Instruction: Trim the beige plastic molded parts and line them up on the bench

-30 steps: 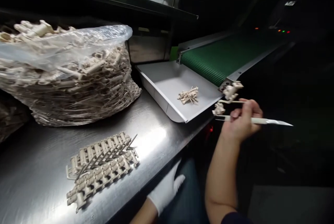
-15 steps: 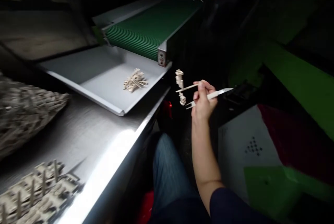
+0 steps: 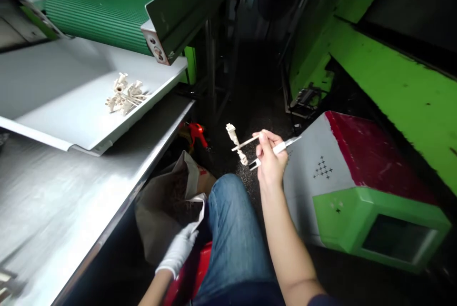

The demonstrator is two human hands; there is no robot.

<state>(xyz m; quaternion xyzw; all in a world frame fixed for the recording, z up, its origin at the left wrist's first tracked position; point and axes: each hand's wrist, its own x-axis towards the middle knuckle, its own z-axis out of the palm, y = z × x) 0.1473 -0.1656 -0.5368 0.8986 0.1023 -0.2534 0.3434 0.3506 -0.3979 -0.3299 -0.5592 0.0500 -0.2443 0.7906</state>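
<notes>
My right hand (image 3: 272,156), bare, is closed around a white-handled knife (image 3: 280,148) and the thin stem of a cream plastic moulded piece (image 3: 232,132). The knife's pointed blade sticks out to the right; the handle's forked end points left. The piece's knobbly ends stand at either side of the stem, clear of the fingers. My left hand (image 3: 180,249), in a white glove, grips the rim of an open paper-like sack (image 3: 152,218) beside my left knee. Dark, brownish material lies inside the sack, too dim to name.
At left a metal table (image 3: 71,192) carries a white tray (image 3: 43,101) with a pile of cream plastic pieces (image 3: 124,94). A green ribbed conveyor belt (image 3: 107,11) ends above the tray. An orange-red gun-shaped tool (image 3: 197,134) is beyond the sack. A green, grey and red machine housing (image 3: 357,192) stands right.
The view has swung right and down. My gloved left hand and the sack have come into view. My right hand still holds the knife and the moulded piece.
</notes>
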